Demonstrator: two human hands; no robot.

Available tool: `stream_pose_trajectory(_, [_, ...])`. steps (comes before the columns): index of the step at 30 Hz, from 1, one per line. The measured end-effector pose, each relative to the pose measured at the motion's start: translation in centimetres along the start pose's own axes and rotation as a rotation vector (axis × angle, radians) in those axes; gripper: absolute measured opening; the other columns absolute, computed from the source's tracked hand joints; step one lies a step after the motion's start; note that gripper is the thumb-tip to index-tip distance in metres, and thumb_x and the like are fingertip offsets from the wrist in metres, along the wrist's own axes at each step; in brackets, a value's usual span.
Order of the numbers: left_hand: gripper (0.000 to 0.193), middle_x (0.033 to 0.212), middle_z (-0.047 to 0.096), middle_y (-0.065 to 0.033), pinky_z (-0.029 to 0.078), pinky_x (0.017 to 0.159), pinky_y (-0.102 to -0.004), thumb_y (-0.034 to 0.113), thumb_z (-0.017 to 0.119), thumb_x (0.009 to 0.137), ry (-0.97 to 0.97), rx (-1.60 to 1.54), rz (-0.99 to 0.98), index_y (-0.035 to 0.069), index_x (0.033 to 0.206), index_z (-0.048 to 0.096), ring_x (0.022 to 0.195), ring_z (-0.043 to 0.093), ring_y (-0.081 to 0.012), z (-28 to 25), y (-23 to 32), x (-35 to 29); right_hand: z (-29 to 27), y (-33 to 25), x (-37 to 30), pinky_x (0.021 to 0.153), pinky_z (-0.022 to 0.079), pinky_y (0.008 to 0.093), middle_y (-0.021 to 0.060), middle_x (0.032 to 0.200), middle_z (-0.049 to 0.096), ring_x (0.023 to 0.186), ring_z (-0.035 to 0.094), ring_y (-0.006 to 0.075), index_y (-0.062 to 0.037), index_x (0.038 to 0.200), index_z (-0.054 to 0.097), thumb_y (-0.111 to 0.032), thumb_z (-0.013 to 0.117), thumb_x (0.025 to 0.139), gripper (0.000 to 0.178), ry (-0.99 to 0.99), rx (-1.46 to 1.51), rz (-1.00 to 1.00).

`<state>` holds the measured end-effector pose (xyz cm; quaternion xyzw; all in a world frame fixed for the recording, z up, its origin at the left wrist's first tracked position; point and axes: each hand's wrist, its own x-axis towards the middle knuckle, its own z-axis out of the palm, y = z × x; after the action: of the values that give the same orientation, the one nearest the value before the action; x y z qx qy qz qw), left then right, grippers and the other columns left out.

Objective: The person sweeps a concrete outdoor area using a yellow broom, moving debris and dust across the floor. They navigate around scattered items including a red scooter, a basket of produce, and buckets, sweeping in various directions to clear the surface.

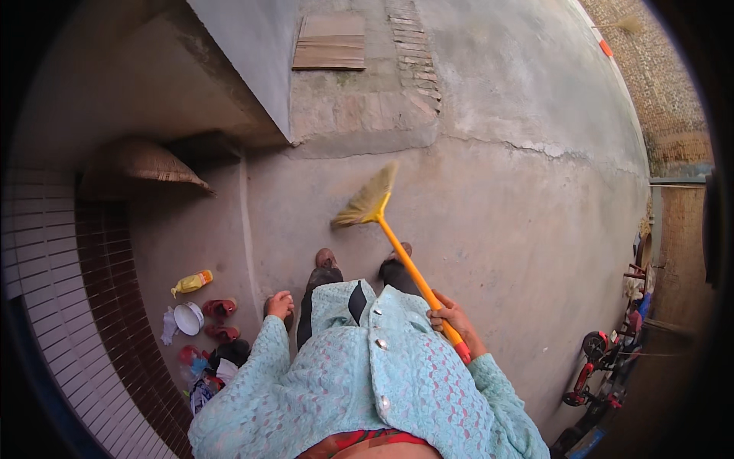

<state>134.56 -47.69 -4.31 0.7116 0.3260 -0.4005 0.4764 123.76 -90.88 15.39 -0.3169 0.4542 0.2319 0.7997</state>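
My right hand point(453, 317) is wrapped round the orange handle of a broom point(409, 264), near its red end. The handle slants up and left to a yellow neck. Tan bristles fan out over the concrete floor, just ahead of my feet; whether they touch it I cannot tell. At my left side, my left hand point(280, 304) hangs with its fingers curled. Something dark brown shows beside it, and I cannot make out whether the fingers hold it. My two brown shoes point(326, 258) stand apart behind the bristles.
On the left lie a yellow bottle point(192, 283), a white bowl point(189, 318), red shoes point(220, 308) and bags by a tiled wall point(46, 252). A raised concrete step point(359, 126) and board point(330, 42) lie ahead. A red-and-black scooter point(589, 367) stands at right.
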Motion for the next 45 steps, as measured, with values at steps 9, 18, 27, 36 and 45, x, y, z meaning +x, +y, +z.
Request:
stream_pose_trajectory(9, [0.028,0.071,0.056,-0.0034,0.042,0.043,-0.0255,0.014,0.051,0.076,0.1,0.091,-0.087,0.007,0.103,0.051,0.054,0.053,-0.0118,0.9,-0.2,-5.9,-11.9,-9.5,9.6,0.039,0.039,0.0193,0.018,0.076,0.046,0.048,0.043,0.0107,-0.0085,0.112,0.029,0.002,0.045,0.07,0.047,-0.037,0.431,0.086])
stream_pose_trajectory(18, [0.03,0.077,0.056,-0.0033,0.043,0.048,-0.0253,0.016,0.051,0.076,0.044,0.066,-0.112,0.007,0.105,0.05,0.059,0.053,-0.0115,5.7,3.1,-5.6,-20.7,-21.9,10.0,0.038,0.039,0.0175,0.017,0.074,0.047,0.047,0.045,0.0106,-0.0086,0.116,0.02,0.002,0.045,0.071,0.053,0.093,0.282,-0.208])
stream_pose_trajectory(27, [0.03,0.079,0.057,-0.0017,0.043,0.05,-0.0245,0.018,0.051,0.076,0.04,0.129,-0.087,0.008,0.104,0.051,0.064,0.054,-0.0105,5.3,4.8,-4.0,-18.2,-21.7,5.4,0.037,0.037,0.0204,0.0075,0.067,0.046,0.045,0.041,0.0087,-0.0081,0.128,0.019,0.005,0.042,0.069,0.065,0.327,-0.039,-0.451])
stream_pose_trajectory(36, [0.031,0.079,0.057,-0.0011,0.043,0.05,-0.0251,0.019,0.052,0.075,0.018,0.172,-0.125,0.008,0.104,0.052,0.062,0.053,-0.0103,7.0,5.4,-3.4,-12.2,-11.9,-0.7,0.038,0.034,0.0176,0.012,0.073,0.048,0.044,0.038,0.0074,-0.0085,0.127,0.023,0.005,0.043,0.068,0.064,0.013,0.273,-0.252])
stream_pose_trajectory(45, [0.031,0.076,0.056,-0.0024,0.041,0.047,-0.0217,0.017,0.052,0.074,0.063,0.103,-0.047,0.007,0.104,0.052,0.058,0.052,-0.0091,4.8,6.4,-4.6,-16.0,-15.5,9.5,0.039,0.037,0.0159,0.0155,0.077,0.047,0.046,0.039,0.0071,-0.0067,0.118,0.032,0.002,0.043,0.07,0.05,0.06,0.376,-0.153])
